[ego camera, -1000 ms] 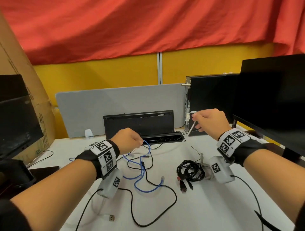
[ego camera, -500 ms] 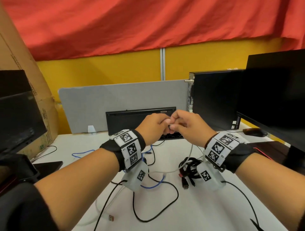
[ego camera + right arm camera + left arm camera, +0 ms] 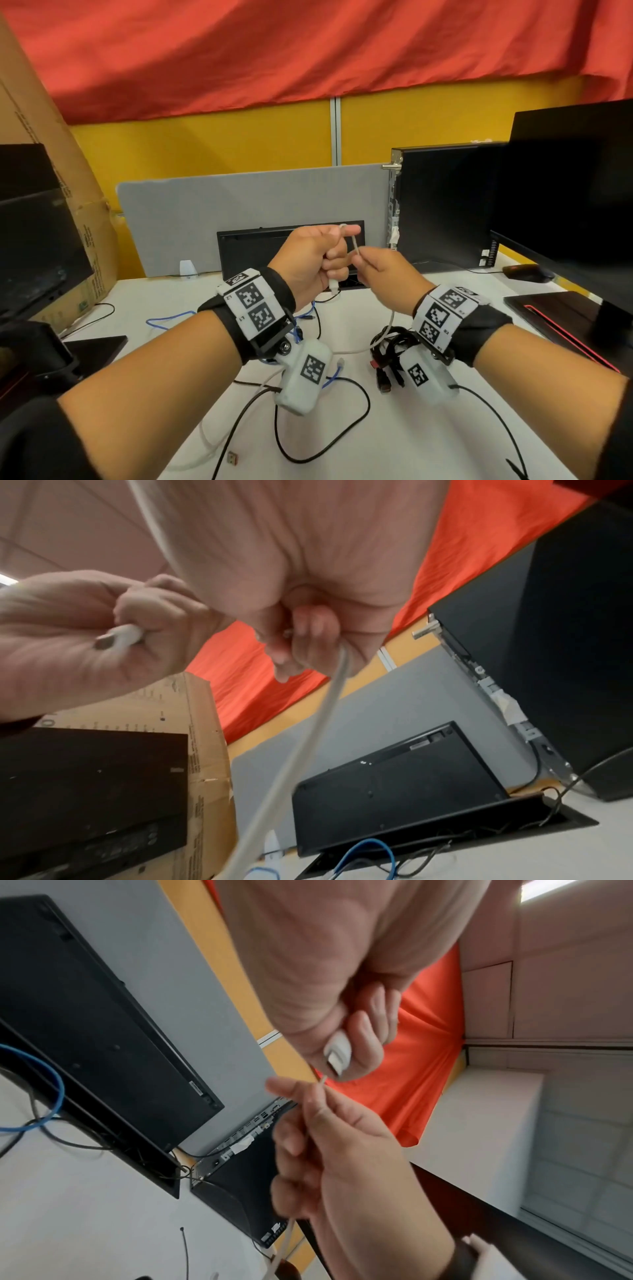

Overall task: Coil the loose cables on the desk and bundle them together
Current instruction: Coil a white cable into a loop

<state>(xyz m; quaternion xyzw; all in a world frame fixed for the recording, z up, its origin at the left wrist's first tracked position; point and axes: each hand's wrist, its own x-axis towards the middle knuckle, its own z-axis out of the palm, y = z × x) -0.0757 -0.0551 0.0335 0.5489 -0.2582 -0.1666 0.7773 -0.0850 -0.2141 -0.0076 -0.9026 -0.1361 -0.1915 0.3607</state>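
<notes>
Both hands are raised above the white desk (image 3: 428, 428) on one white cable (image 3: 355, 245). My left hand (image 3: 317, 255) grips its plug end in a fist, with the white connector (image 3: 337, 1053) poking out below the curled fingers. The cable loops over the forefinger. My right hand (image 3: 378, 274) pinches the same cable (image 3: 308, 737) just to the right, and from there it hangs to the desk. A loose blue cable (image 3: 164, 320), a long black cable (image 3: 342, 442) and a coiled black bundle (image 3: 390, 346) lie on the desk under my wrists.
A black keyboard (image 3: 260, 246) leans against a grey divider (image 3: 239, 198) behind the hands. To the right stand a PC tower (image 3: 442, 205), a monitor (image 3: 575, 188) and a mouse (image 3: 527, 272). Another monitor (image 3: 34, 240) and a cardboard box (image 3: 78, 192) are on the left.
The hands were apart a second ago, the right one holding the white cable up by the tower. They met over the desk. Now the left grips the plug end and the right has slid slightly away.
</notes>
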